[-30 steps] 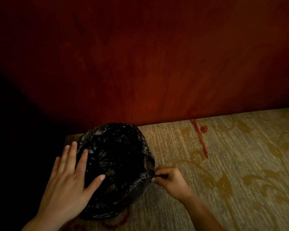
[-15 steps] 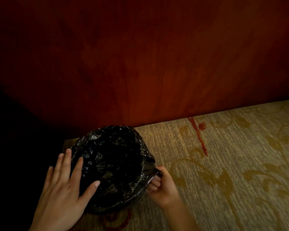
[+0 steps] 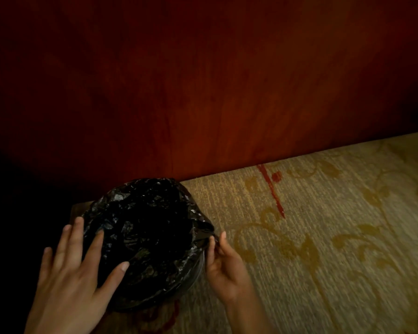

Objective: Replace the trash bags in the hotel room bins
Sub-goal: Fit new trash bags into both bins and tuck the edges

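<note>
1. We find the bin [image 3: 195, 276] standing on the carpet [image 3: 323, 249] at the lower left of the view, close against a dark red wood panel [image 3: 203, 92].
2. A black bag [image 3: 143, 225] lines the bin. Its crumpled film is turned over the rim and hides most of the wall, so only a grey strip shows at the lower right.
3. The left hand [image 3: 73, 278] lies flat on the bag at the near-left rim. Its fingers [image 3: 93, 249] are straight and spread, released, grasping nothing.
4. The right hand [image 3: 225, 268] sits at the bin's right side. Thumb and forefinger pinch a fold of the bag's edge just outside the rim.
5. The carpet is beige with gold scrolls. A red streak [image 3: 273, 191] lies near the panel, apart from the bin.
6. The area left of the bin is in deep shadow; we cannot tell what is there.
</note>
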